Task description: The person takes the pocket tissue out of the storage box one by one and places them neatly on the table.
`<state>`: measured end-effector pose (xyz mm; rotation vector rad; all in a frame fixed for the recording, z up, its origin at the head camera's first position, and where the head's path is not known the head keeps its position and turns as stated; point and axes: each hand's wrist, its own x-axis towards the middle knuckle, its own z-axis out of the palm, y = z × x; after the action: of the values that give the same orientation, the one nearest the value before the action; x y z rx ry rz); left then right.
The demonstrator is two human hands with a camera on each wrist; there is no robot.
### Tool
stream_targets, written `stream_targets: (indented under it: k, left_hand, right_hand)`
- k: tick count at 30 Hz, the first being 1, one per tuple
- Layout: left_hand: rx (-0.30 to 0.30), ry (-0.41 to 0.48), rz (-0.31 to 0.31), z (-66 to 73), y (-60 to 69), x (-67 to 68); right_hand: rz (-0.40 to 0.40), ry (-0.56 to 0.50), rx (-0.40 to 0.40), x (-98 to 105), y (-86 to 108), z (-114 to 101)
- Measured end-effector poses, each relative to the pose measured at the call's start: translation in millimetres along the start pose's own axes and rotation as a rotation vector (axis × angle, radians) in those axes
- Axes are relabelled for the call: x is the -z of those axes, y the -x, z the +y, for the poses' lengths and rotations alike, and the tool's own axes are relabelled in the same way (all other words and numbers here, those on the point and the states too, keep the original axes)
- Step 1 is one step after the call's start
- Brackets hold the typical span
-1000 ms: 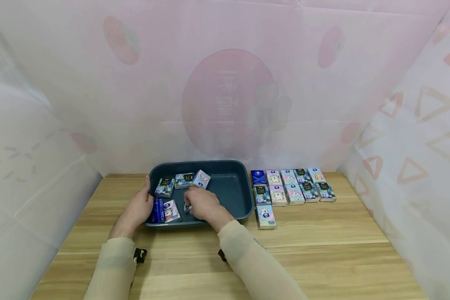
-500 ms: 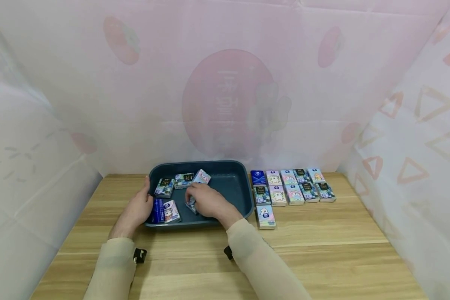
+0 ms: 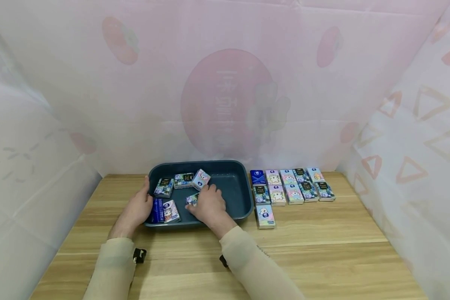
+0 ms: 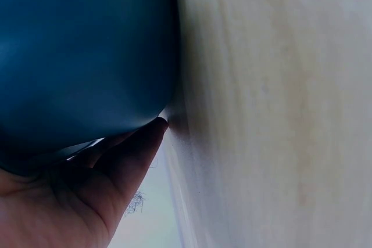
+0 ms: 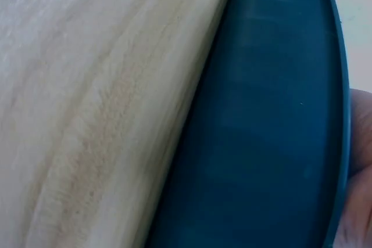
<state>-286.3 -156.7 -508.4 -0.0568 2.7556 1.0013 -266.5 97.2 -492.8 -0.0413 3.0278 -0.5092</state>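
A dark teal plastic tub (image 3: 228, 165) sits on the wooden table. My left hand (image 3: 134, 210) holds its left side, one finger against the outer wall in the left wrist view. My right hand (image 3: 210, 207) is inside, its fingers spread over a dark floral tissue pack (image 3: 192, 199) that lies flat, the thumb at its near left corner. The fingers partly cover this pack. Around it in the tub lie a white cartoon tissue pack (image 3: 201, 179), two floral tissue packs (image 3: 183, 180), a blue tissue pack (image 3: 158, 211) and a pink-white tissue pack (image 3: 171, 211).
To the tub's right, several tissue packs (image 3: 294, 193) lie in two touching rows. One pastel tissue pack (image 3: 265, 216) lies in front of them at the left end. A pale pink cloth (image 3: 225, 104) hangs behind the table, with printed cloth sides.
The floral pack under my right hand was mostly hidden and tilted in my fingers; now it lies flat. The right fingers have spread. My left hand has stayed put.
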Motion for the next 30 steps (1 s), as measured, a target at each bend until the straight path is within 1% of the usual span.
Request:
stream_targets:
  k: [6,11,18,22,30]
  left_hand:
    - [-0.006,-0.005,0.003,-1.0,0.0,-0.7]
    - [-0.011,-0.002,0.002,-1.1,0.2,-0.1]
    - [-0.003,0.008,-0.007,-0.4,0.1,0.2]
    - [-0.006,0.022,-0.007,0.2,0.0,0.4]
    - [-0.010,0.028,-0.006,0.1,-0.2,0.5]
  right_hand:
    - [-0.032,-0.002,0.032,-3,-3.7,2]
    - [-0.056,-0.036,0.063,-3,-5.7,3]
    - [-0.068,-0.046,0.150,-3,-8.8,11]
    - [-0.070,-0.072,0.183,5,-7.4,15]
    - [-0.099,-0.128,0.214,30,2.7,27]
